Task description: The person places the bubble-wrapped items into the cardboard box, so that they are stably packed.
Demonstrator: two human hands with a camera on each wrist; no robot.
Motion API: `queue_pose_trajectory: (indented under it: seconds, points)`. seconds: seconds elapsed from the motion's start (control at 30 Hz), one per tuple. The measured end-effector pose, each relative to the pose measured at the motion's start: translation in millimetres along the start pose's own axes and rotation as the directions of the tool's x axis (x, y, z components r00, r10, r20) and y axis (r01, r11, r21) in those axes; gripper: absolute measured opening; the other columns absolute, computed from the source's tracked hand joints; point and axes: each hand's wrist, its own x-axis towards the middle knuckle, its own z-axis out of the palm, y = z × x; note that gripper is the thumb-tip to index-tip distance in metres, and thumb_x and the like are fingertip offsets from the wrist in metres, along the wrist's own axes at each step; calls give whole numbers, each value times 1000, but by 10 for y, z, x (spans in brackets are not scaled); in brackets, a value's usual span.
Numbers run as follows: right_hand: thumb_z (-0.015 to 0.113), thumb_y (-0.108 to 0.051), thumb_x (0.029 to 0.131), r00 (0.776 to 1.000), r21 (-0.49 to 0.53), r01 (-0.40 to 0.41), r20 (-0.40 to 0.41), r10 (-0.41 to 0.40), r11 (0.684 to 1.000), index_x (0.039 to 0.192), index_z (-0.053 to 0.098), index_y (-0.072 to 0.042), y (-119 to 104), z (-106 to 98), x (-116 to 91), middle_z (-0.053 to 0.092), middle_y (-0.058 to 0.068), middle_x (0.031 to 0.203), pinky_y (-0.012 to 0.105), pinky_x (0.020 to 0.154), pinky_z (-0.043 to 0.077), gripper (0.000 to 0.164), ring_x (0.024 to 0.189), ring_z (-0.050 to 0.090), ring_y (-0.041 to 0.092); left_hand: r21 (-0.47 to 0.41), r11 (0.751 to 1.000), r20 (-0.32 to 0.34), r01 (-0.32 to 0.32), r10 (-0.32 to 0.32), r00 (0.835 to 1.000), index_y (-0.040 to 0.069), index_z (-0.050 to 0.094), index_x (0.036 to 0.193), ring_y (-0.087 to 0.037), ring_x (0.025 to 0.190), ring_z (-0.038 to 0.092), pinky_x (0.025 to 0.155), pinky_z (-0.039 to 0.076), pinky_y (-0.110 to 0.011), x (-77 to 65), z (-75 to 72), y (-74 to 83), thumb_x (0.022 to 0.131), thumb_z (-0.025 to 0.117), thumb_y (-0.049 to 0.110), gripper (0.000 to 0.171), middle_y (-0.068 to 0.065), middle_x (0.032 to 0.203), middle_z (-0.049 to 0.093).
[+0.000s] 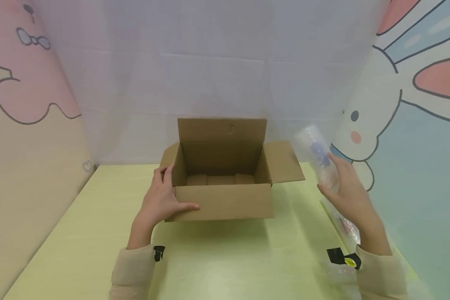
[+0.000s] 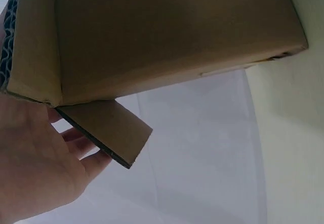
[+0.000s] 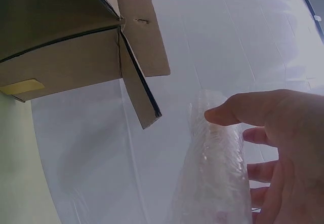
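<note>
An open cardboard box [image 1: 223,202] stands at the middle back of the table, its flaps spread outward. My left hand [image 1: 161,200] grips its front left corner, thumb over the front flap and fingers behind the left side flap [image 2: 109,127]. To the right of the box, my right hand [image 1: 346,187] holds a long bubble-wrapped item [image 1: 316,152] between thumb and fingers. Something blue shows through the clear wrap; the wrap blurs what is inside. In the right wrist view the bubble-wrapped item [image 3: 210,168] is beside the box's right side flap [image 3: 139,95].
More bubble-wrapped things [image 1: 346,229] lie along the table's right edge, partly hidden by the right forearm. A white sheet [image 1: 217,75] hangs behind the yellow table [image 1: 225,262]. Printed walls with cartoon animals close off both sides.
</note>
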Motion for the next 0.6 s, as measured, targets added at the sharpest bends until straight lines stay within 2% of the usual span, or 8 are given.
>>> queue_pose_trajectory:
  seconds: [0.13,0.3,0.6]
  points:
    - [70,-6,84,1000,-6,12,-12,-12,1000,154,22,-6,37,9,-26,32,29,146,68,96,33,84,128,34,50,0,1000,0,26,-26,1000,6,11,155,-42,131,41,101,44,-53,-39,28,128,53,86,65,139,-22,152,19]
    - [71,-4,82,998,-26,46,-42,-47,999,152,24,-5,59,-10,-19,35,30,143,68,93,35,85,125,37,50,-9,998,-7,54,-54,998,6,12,155,-42,133,39,99,45,-53,-90,67,254,54,86,63,138,-21,154,18]
    - [69,-8,84,996,7,86,-10,-86,996,152,25,-7,3,-20,61,35,26,147,67,98,32,81,131,35,47,46,998,-44,38,-36,998,3,17,153,-40,128,44,94,48,-50,-97,94,281,54,85,65,136,-22,150,22]
